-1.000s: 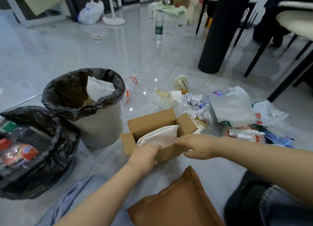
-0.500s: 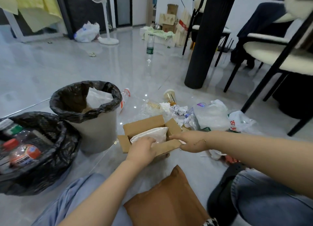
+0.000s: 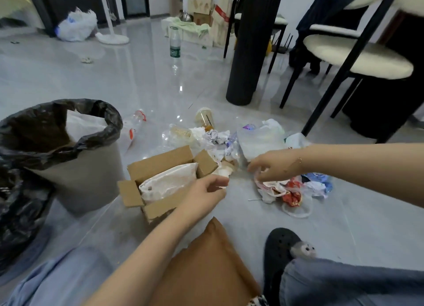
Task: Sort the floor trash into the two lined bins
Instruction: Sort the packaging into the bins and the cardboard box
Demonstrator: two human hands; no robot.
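An open cardboard box [image 3: 160, 163] sits on the grey floor with a white padded bag [image 3: 169, 182] inside it. My left hand [image 3: 206, 191] hovers at the box's near right corner, fingers loosely curled, gripping nothing that I can see. My right hand [image 3: 273, 168] reaches into a heap of wrappers and pinches a pinkish-white plastic wrapper [image 3: 270, 188]. A grey bin with a black liner [image 3: 91, 168] stands left of the box. A second black-lined bin [image 3: 18, 202] is at the left edge. Crumpled paper and plastic bags [image 3: 259, 140] lie behind the box.
A plastic cup [image 3: 205, 120] and a clear bottle [image 3: 135, 124] lie beyond the pile; another bottle [image 3: 175, 42] stands farther back. A black pillar [image 3: 247, 53] and a chair [image 3: 355, 55] are at the right. A brown cushion [image 3: 206, 260] lies by my knees.
My right hand has left the box and moved right onto the wrapper heap. My left hand has slid to the box's right corner. The view has tilted up.
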